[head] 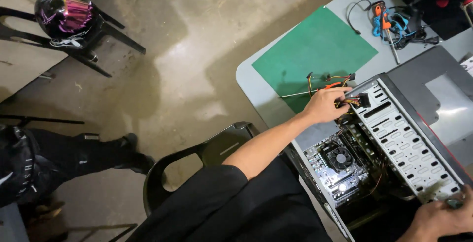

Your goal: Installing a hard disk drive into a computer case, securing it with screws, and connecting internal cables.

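Right hand (440, 219) cut off, perhaps gripping something.

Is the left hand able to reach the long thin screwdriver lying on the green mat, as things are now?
Probably yes. The left hand grips a bundle of coloured wires at the open computer case, and the thin screwdriver lies close beside it on the green mat, nothing between; it must release the wires first.

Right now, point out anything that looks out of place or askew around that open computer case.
A bundle of power cables spills out over the top edge of the open computer case, held by the left hand. A tangle of cords and tools lies heaped at the table's far end.
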